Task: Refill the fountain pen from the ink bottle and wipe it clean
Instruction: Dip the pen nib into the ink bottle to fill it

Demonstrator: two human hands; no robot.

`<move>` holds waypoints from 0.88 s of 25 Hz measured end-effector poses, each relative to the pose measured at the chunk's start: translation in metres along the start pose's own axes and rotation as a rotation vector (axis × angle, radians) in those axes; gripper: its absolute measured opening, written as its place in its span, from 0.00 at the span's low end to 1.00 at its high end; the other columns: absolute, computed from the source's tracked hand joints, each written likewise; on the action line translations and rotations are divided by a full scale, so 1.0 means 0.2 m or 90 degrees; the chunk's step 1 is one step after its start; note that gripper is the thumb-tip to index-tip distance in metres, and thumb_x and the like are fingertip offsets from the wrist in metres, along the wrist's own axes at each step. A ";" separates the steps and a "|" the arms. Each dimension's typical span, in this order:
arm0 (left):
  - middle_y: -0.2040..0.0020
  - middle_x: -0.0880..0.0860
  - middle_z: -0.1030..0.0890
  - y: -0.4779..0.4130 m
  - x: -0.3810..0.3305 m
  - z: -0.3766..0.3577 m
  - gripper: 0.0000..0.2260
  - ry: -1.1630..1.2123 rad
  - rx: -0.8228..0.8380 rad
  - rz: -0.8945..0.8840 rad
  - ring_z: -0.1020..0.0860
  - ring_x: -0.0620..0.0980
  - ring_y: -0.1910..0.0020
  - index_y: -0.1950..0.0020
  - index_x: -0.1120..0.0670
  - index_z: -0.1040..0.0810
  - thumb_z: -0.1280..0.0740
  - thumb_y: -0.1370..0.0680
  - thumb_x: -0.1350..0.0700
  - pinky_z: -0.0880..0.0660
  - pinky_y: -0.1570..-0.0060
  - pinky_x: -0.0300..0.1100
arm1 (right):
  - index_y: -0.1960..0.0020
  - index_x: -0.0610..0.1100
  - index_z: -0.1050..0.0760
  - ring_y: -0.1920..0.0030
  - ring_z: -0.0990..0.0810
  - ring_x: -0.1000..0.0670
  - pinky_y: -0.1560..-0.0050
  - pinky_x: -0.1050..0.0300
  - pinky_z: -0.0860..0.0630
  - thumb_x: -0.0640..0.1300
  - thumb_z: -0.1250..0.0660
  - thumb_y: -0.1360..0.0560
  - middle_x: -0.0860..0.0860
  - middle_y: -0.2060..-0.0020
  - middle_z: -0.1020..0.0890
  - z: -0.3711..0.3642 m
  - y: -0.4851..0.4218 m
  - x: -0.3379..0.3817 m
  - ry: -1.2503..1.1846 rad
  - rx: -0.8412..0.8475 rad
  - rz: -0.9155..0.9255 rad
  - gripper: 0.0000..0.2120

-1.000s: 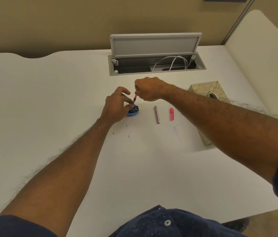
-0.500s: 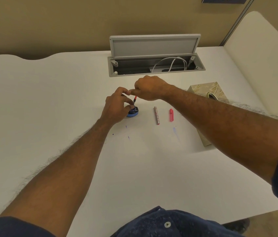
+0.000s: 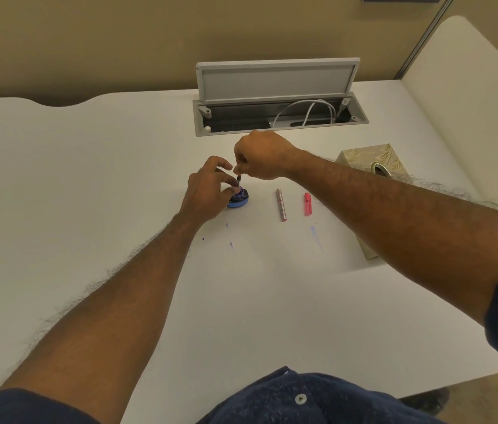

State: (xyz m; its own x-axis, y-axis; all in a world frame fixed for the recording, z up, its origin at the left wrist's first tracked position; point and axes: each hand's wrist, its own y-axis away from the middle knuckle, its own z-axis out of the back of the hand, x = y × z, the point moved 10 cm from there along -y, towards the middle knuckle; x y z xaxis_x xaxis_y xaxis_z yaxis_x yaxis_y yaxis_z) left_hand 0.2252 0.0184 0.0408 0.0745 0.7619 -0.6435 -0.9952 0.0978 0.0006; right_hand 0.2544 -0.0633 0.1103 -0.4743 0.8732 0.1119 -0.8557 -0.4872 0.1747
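1. Left hand [image 3: 208, 192]: yours, curled round the ink bottle. The thumb and lower fingers lie against it and the forefinger is lifted free. Half a second ago that forefinger met the right fingertips at the top of the pen; now the two are apart.
2. Ink bottle [image 3: 239, 199]: open, blue at the base, standing on the table [image 3: 88, 179] against your left palm. It is in the same spot as before.
3. Pen [image 3: 238, 179]: front part only, nearly upright, tip down in the bottle's mouth. A second ago it leaned and showed red. Now it stands straighter and the exposed length reads dark. Judgement: ink is likely being drawn up, so you are mid-fill. The fill level is too small to tell.
4. Right hand [image 3: 261, 156]: over the bottle, fingers bunched, pinching the top of the pen from above. It keeps the same pinch as before.
5. Pen barrel [image 3: 281, 205]: lies flat, apart from the bottle, unmoved.
6. Pink cap [image 3: 307, 204]: lies flat near the barrel, unmoved.
7. Ink smears [image 3: 313, 231]: faint blue marks on the table, nearer you than the bottle and the pen parts, unchanged.
8. Tissue box [image 3: 364, 157]: far right, partly behind your right forearm, untouched. Judgement: wiping and reassembly are still to do.
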 end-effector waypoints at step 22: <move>0.29 0.52 0.27 -0.01 0.04 -0.02 0.11 0.042 0.010 0.023 0.32 0.53 0.28 0.43 0.56 0.18 0.31 0.23 0.55 0.42 0.27 0.50 | 0.43 0.40 0.22 0.56 0.24 0.50 0.50 0.56 0.28 0.48 0.37 0.21 0.44 0.51 0.18 0.00 -0.02 -0.02 -0.034 0.017 -0.015 0.13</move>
State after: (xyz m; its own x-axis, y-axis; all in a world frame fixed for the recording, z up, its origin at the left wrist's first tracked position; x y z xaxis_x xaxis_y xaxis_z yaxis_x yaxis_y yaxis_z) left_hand 0.2281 0.0215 0.0334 0.0340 0.7209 -0.6922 -0.9960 0.0819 0.0363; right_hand 0.2601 -0.0637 0.1084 -0.4418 0.8827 0.1602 -0.8600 -0.4675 0.2046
